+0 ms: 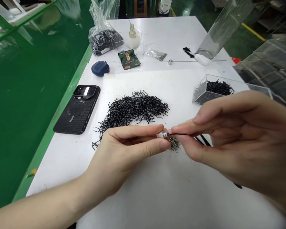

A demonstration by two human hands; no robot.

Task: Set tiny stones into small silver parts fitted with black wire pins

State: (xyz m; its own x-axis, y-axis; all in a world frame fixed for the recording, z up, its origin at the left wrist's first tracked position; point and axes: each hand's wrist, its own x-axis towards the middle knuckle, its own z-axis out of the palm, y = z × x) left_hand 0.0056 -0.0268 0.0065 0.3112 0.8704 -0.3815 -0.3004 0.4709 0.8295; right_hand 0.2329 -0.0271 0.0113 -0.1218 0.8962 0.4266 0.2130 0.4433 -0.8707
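My left hand pinches a small silver metal piece between thumb and fingertips. My right hand holds a thin black wire between thumb and forefinger, and its tip meets the silver piece. Further black wires show behind the right fingers. Just below both hands lies a small heap of dark metal granules. Beyond my left hand spreads a large pile of bent black wire pieces on the white table, its near edge close to my left fingers.
A clear box of black wires stands behind my right hand. A black phone, blue round case, bagged black parts, small bottle, green pouch and clear tube lie around. Green floor lies left.
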